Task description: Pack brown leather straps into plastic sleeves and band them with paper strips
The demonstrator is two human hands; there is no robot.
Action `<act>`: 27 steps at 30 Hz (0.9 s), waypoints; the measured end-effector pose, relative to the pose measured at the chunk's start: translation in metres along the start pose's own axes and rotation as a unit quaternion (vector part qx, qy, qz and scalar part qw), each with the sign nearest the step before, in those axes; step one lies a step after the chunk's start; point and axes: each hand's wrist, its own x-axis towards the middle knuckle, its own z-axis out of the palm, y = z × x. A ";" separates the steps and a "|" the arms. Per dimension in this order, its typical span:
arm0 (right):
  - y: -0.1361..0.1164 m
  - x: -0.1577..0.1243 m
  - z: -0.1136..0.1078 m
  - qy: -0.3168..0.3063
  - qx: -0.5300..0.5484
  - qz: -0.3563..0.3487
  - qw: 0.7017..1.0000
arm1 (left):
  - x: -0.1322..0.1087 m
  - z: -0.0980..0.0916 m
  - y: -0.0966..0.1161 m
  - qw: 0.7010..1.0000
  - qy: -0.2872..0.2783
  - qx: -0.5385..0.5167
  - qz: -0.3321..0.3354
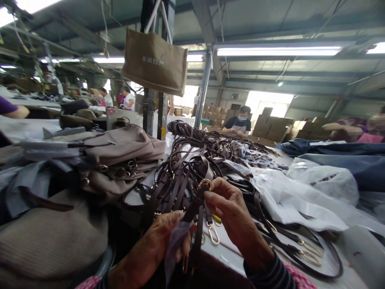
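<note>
A dark brown strap (192, 208) with a gold ring (205, 183) at its upper end runs between my two hands. My right hand (227, 204) pinches it just below the ring, thumb and fingers pressed together. Lower down, my left hand (161, 237) is closed round the strap, together with a strip of clear plastic film (176, 245) that hangs below. A gold clip (213, 234) on another strap end lies on the table between my hands. Behind them spreads a large heap of dark brown straps (180, 176).
Taupe bags (126, 148) are piled on the left. On the right lie white plastic sheeting (294, 200), more straps with gold clips (309, 253) and dark blue cloth (345, 156). A brown bag (155, 60) hangs overhead from a post. A masked person (239, 122) sits beyond the heap.
</note>
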 end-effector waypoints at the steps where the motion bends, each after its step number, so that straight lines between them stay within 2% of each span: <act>1: -0.002 -0.001 0.000 0.009 -0.001 -0.007 1.000 | -0.001 -0.001 0.003 1.000 -0.011 0.025 0.011; 4: -0.005 -0.003 0.003 0.032 -0.003 -0.013 0.999 | -0.004 -0.003 0.008 0.996 -0.030 0.081 0.034; 9: 0.003 -0.009 0.007 0.043 -0.012 -0.001 0.999 | -0.002 -0.005 0.006 0.989 0.031 0.146 0.012; 15: 0.015 -0.018 0.005 0.038 -0.044 0.005 0.998 | 0.012 -0.004 -0.003 0.981 0.038 0.189 0.036; 22: 0.012 -0.041 0.010 0.033 -0.095 0.009 0.995 | 0.012 0.024 0.011 0.983 -0.003 0.177 0.041; 27: 0.007 -0.055 0.013 0.041 -0.054 -0.019 0.998 | 0.002 0.042 0.024 0.965 0.015 0.257 0.047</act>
